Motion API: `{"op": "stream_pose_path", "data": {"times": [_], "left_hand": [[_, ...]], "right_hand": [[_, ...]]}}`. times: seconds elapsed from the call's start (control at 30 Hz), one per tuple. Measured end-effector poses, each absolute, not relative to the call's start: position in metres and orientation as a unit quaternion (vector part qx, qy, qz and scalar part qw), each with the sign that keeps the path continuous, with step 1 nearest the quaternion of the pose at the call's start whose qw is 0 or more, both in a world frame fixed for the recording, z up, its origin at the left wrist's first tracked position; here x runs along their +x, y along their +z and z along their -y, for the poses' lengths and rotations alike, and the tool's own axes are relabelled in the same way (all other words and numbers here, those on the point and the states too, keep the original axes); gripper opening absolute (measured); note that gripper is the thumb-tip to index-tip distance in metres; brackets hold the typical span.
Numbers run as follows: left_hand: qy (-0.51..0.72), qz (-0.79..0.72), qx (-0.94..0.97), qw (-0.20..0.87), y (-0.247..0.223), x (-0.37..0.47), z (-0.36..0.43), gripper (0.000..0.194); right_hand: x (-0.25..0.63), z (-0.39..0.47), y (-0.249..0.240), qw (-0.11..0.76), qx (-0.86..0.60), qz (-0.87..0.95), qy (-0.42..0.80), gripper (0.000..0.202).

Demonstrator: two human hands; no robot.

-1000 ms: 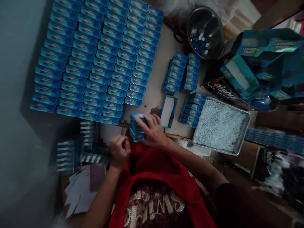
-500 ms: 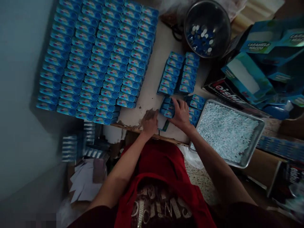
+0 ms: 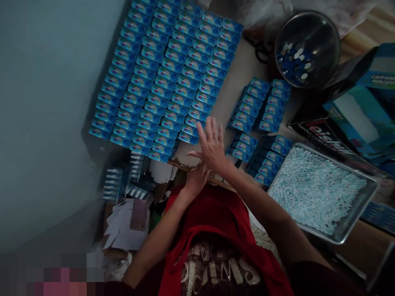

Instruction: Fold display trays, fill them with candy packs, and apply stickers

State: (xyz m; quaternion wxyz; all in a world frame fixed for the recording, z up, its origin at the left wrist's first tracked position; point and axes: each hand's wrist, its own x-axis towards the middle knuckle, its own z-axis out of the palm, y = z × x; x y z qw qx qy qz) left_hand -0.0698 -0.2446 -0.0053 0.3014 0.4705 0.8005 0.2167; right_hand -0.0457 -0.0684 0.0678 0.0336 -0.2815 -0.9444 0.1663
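Observation:
My right hand is open, fingers spread above the table edge near the large block of small blue candy tins. It holds nothing. Just below, my left hand has its fingers bent inward under the right wrist; they are partly covered, and whatever they may hold is hidden. To the right of my hands stand a short row of blue tins and a longer row. Two more rows sit behind them.
A metal tray full of pale blue and white candies lies at the right. Behind it are a black carton and open blue boxes. A metal bowl contains blue and white discs. A wall bounds the left.
My right hand has let go of the blue tins, opened and moved left, over my left hand. My left hand has drawn back toward my body. The view has shifted, too.

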Motion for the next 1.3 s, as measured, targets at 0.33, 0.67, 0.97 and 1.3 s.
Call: {"op": "stream_pose_path", "data": {"times": [0.33,0.67,0.97,1.3], "left_hand": [[0.202,-0.8,0.476,0.305,-0.012,-0.086,0.329,0.052],[0.309,-0.786,0.375,0.382,-0.037,-0.091,0.347,0.044],[0.395,-0.807,0.135,0.418,-0.033,-0.116,0.331,0.057],[0.506,-0.731,-0.028,0.458,0.01,-0.094,0.32,0.065]], "right_hand": [[-0.091,0.114,0.017,-0.004,-0.307,0.94,0.146,0.078],[-0.123,0.098,0.042,-0.034,-0.381,0.914,0.139,0.098],[-0.121,0.105,0.044,-0.027,-0.451,0.882,0.137,0.101],[0.001,0.138,0.092,0.049,-0.315,0.931,0.179,0.075]]}}
